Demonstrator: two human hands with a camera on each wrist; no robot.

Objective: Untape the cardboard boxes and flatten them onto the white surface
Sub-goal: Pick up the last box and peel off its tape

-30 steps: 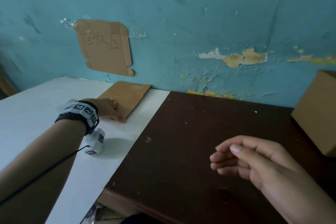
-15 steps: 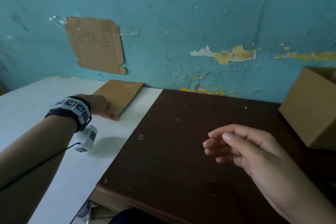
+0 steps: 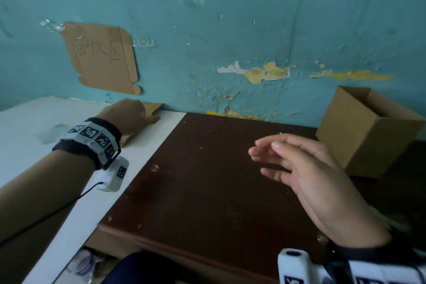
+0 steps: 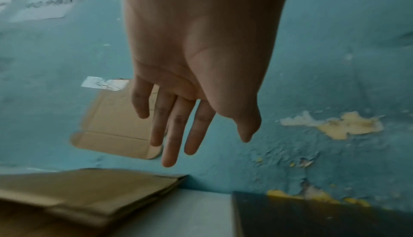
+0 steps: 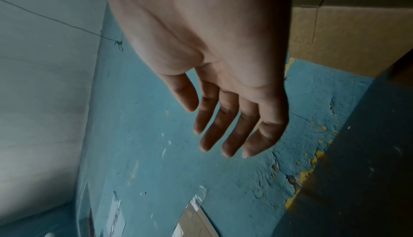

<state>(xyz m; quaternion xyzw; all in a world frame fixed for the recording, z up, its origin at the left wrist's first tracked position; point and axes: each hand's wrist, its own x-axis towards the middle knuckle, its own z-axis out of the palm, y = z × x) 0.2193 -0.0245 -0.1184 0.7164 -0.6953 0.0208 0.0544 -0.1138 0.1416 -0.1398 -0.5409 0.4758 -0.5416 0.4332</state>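
A flattened cardboard box (image 3: 153, 107) lies on the white surface (image 3: 27, 122) against the blue wall. My left hand (image 3: 138, 114) hovers over it and hides most of it. In the left wrist view the fingers (image 4: 170, 134) are straight, hold nothing, and sit above the cardboard (image 4: 89, 193). An upright cardboard box (image 3: 364, 136) with its top open stands at the back right of the brown table (image 3: 207, 180). My right hand (image 3: 269, 157) hangs over the table left of this box, fingers loosely straight and empty. In the right wrist view the box (image 5: 335, 37) is beyond the hand (image 5: 223, 134).
A cardboard sign (image 3: 103, 57) with handwriting is taped to the wall above the white surface. A scrap of clear tape (image 3: 53, 132) lies on the white surface near my left wrist. The brown table's near edge drops off to clutter below.
My left hand moved further over the flattened cardboard, toward the wall. The right hand's curled fingers straightened and it shifted toward the open box. The view turned right, showing more of that box.
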